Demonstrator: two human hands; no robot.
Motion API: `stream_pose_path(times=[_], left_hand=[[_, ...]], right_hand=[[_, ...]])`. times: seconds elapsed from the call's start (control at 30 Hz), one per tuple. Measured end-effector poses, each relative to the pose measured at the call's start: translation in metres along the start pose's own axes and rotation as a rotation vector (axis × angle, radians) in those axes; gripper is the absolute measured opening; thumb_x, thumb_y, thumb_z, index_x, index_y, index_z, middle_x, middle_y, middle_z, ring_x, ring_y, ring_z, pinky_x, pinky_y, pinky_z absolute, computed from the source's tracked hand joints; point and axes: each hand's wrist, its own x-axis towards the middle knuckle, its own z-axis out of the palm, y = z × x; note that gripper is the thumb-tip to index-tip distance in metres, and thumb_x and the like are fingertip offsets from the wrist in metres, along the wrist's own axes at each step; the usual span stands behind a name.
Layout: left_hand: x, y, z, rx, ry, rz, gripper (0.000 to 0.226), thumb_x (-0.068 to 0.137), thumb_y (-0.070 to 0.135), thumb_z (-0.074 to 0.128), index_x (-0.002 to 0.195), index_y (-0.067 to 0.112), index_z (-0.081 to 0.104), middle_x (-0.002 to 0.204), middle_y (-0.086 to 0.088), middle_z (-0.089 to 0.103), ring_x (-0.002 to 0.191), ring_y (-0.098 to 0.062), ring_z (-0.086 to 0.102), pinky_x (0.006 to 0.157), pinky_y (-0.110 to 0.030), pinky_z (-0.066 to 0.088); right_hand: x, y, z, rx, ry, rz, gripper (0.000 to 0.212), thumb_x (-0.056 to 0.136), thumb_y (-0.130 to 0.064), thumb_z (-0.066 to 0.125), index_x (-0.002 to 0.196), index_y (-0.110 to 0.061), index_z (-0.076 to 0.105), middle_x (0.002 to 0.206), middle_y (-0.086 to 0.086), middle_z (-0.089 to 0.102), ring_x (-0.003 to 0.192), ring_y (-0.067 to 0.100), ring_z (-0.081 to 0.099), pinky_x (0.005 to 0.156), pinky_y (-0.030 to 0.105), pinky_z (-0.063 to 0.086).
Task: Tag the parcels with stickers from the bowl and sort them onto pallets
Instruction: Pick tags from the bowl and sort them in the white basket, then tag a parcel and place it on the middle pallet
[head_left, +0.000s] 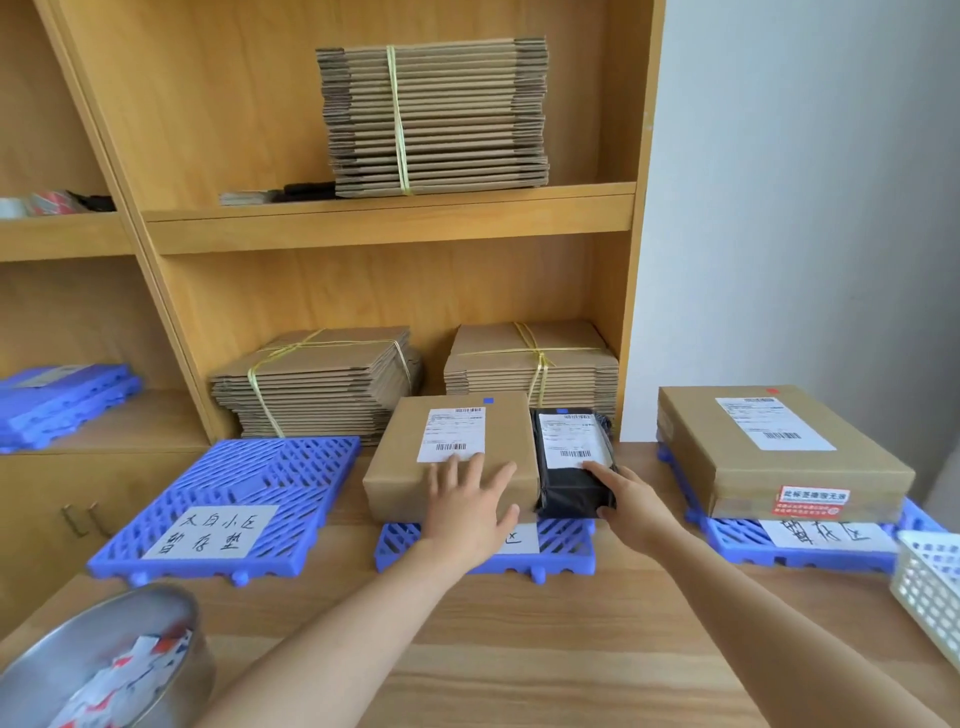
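Black-wrapped parcel (566, 488) sits on the middle pallet (566, 545), long axis running straight ahead of my right hand (631, 499), whose fingers (597, 469) clasp its near end. My left hand (467, 501) lies flat, fingers spread, on the brown box (405, 467) touching it leftward.

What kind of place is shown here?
Probably a small parcel sorting room or courier station: labelled parcels lie on blue pallets with handwritten signs, and tied bundles of flat cartons fill the wooden shelves.
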Motion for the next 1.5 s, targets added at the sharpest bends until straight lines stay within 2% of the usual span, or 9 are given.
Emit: stream_pose_path(times=[0.13,0.27,0.47,0.6,0.7,0.83,1.13,1.33,1.5], left_hand=[[-0.001,-0.006,0.003,-0.017,0.008,0.021,0.062,0.098,0.059,0.035,0.155,0.045,0.016,0.163,-0.006,0.020,0.150,-0.038,0.012,0.121,-0.055,0.006],[-0.008,-0.008,0.000,-0.068,0.053,0.031,0.061,0.099,0.053,0.037,0.156,0.041,0.022,0.161,-0.007,0.026,0.149,-0.036,0.016,0.122,-0.054,0.009],[-0.038,-0.015,-0.012,-0.136,0.119,0.043,0.053,0.096,0.039,0.046,0.147,0.026,0.045,0.146,-0.002,0.045,0.140,-0.027,0.033,0.123,-0.051,0.012],[-0.073,-0.022,-0.027,-0.165,0.110,-0.017,0.036,0.096,0.035,0.046,0.128,0.024,0.058,0.125,0.003,0.059,0.125,-0.024,0.048,0.118,-0.044,0.022],[-0.113,-0.031,-0.047,-0.136,0.108,-0.052,0.022,0.097,0.029,0.042,0.102,0.019,0.061,0.104,-0.002,0.066,0.104,-0.029,0.061,0.087,-0.037,0.039],[-0.177,-0.062,-0.061,-0.079,0.094,-0.173,0.031,0.102,0.033,0.037,0.099,0.014,0.061,0.108,-0.008,0.070,0.101,-0.037,0.064,0.072,-0.038,0.041],[-0.355,-0.162,-0.111,-0.006,0.059,-0.467,0.044,0.103,0.039,0.034,0.101,0.013,0.069,0.109,-0.016,0.069,0.101,-0.038,0.064,0.076,-0.038,0.048],[-0.477,-0.229,-0.125,-0.030,-0.071,-0.642,0.041,0.096,0.036,0.041,0.061,0.015,0.049,0.074,-0.007,0.061,0.075,-0.035,0.061,0.061,-0.034,0.043],[-0.569,-0.271,-0.091,-0.032,-0.147,-0.726,0.036,0.102,0.036,0.036,0.073,0.022,0.052,0.068,0.001,0.055,0.067,-0.028,0.059,0.057,-0.032,0.040]], right_hand=[[0.004,-0.003,0.000,-0.085,-0.013,0.033,0.072,0.093,-0.015,0.059,0.152,-0.045,0.030,0.154,0.001,0.037,0.127,0.030,0.051,0.096,0.043,0.051],[-0.008,-0.010,-0.002,-0.262,-0.007,0.079,0.070,0.096,-0.043,0.055,0.155,-0.048,0.018,0.165,0.005,0.018,0.144,0.034,0.033,0.113,0.047,0.033],[-0.040,-0.038,-0.002,-0.238,0.109,0.044,0.061,0.097,-0.032,0.052,0.154,-0.034,0.031,0.164,0.008,0.022,0.150,0.030,0.022,0.120,0.044,0.022],[-0.063,-0.072,0.000,-0.207,0.177,-0.081,0.041,0.096,-0.024,0.054,0.137,-0.024,0.057,0.139,0.001,0.054,0.130,0.029,0.046,0.106,0.040,0.036],[-0.088,-0.113,0.011,-0.143,0.187,-0.167,0.014,0.092,-0.020,0.053,0.096,-0.019,0.067,0.099,0.002,0.067,0.100,0.032,0.060,0.078,0.035,0.040],[-0.130,-0.188,0.036,-0.085,0.103,-0.269,0.022,0.092,-0.029,0.049,0.072,-0.021,0.042,0.081,0.008,0.062,0.074,0.035,0.051,0.062,0.035,0.038],[-0.223,-0.354,0.120,0.040,-0.082,-0.510,0.026,0.087,-0.034,0.050,0.068,-0.019,0.043,0.081,0.015,0.065,0.084,0.039,0.060,0.061,0.035,0.038],[-0.289,-0.433,0.197,0.104,-0.243,-0.629,0.030,0.088,-0.036,0.051,0.063,-0.021,0.042,0.073,0.006,0.059,0.083,0.034,0.061,0.062,0.032,0.037],[-0.345,-0.469,0.274,0.044,-0.456,-0.773,0.028,0.088,-0.035,0.049,0.067,-0.017,0.045,0.069,0.006,0.058,0.073,0.032,0.058,0.061,0.031,0.037]])
